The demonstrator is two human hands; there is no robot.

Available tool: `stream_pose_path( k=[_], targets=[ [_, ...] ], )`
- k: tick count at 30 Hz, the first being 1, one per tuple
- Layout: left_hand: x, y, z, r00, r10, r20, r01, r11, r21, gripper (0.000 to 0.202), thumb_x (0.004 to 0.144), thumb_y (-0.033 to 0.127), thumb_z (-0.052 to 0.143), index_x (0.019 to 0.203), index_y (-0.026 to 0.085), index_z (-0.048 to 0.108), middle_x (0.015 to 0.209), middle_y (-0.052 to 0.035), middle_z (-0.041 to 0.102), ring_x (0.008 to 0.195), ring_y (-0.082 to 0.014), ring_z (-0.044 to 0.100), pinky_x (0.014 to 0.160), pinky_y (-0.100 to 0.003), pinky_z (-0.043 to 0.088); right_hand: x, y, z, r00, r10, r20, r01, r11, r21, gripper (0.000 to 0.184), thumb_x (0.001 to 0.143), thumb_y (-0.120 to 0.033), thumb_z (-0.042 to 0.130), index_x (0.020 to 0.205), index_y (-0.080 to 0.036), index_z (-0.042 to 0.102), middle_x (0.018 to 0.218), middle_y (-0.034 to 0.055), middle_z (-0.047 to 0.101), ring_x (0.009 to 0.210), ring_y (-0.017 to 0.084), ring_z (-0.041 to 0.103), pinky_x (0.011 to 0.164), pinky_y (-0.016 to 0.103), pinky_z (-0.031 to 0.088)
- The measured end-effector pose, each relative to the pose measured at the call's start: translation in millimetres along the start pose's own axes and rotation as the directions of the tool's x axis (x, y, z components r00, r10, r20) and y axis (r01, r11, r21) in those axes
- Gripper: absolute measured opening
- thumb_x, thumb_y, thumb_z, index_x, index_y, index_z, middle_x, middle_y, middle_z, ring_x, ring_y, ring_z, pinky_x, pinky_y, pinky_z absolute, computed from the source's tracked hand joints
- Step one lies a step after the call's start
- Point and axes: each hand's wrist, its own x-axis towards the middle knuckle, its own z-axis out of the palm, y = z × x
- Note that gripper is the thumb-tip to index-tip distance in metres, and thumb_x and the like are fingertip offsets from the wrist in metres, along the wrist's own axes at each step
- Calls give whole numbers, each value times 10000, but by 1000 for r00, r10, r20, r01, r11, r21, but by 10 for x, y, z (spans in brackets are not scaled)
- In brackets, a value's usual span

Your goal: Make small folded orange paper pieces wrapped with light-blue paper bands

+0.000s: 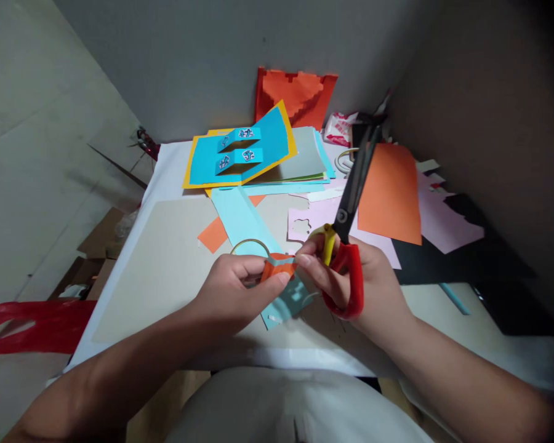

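Observation:
My left hand (237, 289) is closed on a small folded orange paper piece (277, 267), held just above a light blue cut-out paper (289, 301). My right hand (351, 280) has fingers through the red and yellow handles of a pair of scissors (351, 203); its fingertips also pinch the orange piece's right edge. The dark blades are shut and point up and away from me, over the table. Both hands meet near the table's front edge, above a grey cutting board (166, 264).
A blue and yellow pop-up card (240, 154) and a red pop-up heart card (295, 95) stand at the back. Orange sheet (390, 194), pink paper (443, 224), black paper (466, 258) and a light blue strip (240, 218) lie around. A red bag (32, 323) hangs at left.

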Motion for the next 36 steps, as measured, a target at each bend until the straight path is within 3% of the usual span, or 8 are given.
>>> stream_pose_path(
  k=[3, 5, 8, 11, 18, 26, 30, 36],
  targets=[
    [19, 30, -31, 1000, -1, -5, 1, 1000, -24, 422, 804, 347, 686, 470, 174, 495, 466, 52, 372, 454, -74, 305, 420, -221, 223, 13, 30, -14, 999, 36, 20, -37, 998, 57, 227, 813, -393, 711, 741, -211, 596, 637, -33, 547, 522, 100, 467, 482, 246, 384],
    [30, 40, -72, 1000, -13, 8, 13, 999, -46, 352, 807, 347, 699, 516, 174, 605, 498, 32, 481, 479, -86, 398, 432, -214, 292, 16, 40, -41, 998, 45, 44, -47, 998, 48, 251, 784, -420, 734, 761, -210, 599, 651, -34, 538, 533, 103, 456, 489, 246, 379],
    [33, 38, -152, 998, -66, 15, 67, 991, -116, 238, 811, 397, 721, 717, 183, 767, 715, -30, 710, 651, -136, 608, 560, -212, 464, 19, 26, -90, 986, 82, 148, -78, 996, -34, 299, 736, -429, 766, 818, -206, 584, 680, -38, 503, 581, 110, 447, 521, 242, 389],
    [23, 33, -228, 993, -111, -43, 100, 975, -197, 256, 802, 441, 739, 829, 192, 792, 837, -55, 772, 730, -165, 682, 622, -223, 525, 24, -6, -123, 952, 130, 277, -94, 986, -141, 296, 748, -394, 738, 895, -209, 561, 687, -50, 462, 601, 111, 410, 526, 234, 375],
    [25, 68, -313, 986, -31, -165, -26, 943, -332, 167, 751, 324, 807, 792, 163, 788, 803, -61, 776, 702, -155, 688, 642, -228, 565, 45, -38, -110, 933, 159, 322, -48, 944, -327, 240, 749, -348, 685, 902, -209, 562, 680, -51, 451, 615, 122, 392, 536, 242, 347],
    [30, 74, -340, 997, -25, -72, -7, 908, -418, 82, 744, 252, 818, 774, 180, 796, 771, -27, 762, 648, -106, 661, 629, -184, 554, 41, -51, -98, 908, 175, 380, 7, 902, -432, 275, 774, -418, 678, 903, -208, 555, 764, -15, 496, 661, 146, 435, 573, 269, 383],
    [40, 86, -339, 997, -31, -73, -7, 885, -465, 55, 736, 214, 822, 763, 173, 797, 753, -12, 741, 662, -97, 661, 635, -168, 539, 32, -61, -116, 904, 155, 397, 41, 896, -442, 290, 749, -392, 722, 820, -217, 502, 812, -6, 503, 708, 156, 458, 616, 277, 406],
    [59, 90, -348, 995, -30, -93, -19, 875, -484, 99, 687, 193, 840, 766, 151, 798, 753, -35, 748, 649, -119, 666, 649, -205, 541, 9, -45, -149, 898, 137, 419, 96, 866, -490, 309, 728, -366, 755, 845, -222, 508, 854, 0, 536, 711, 153, 486, 589, 254, 403]
  ],
)
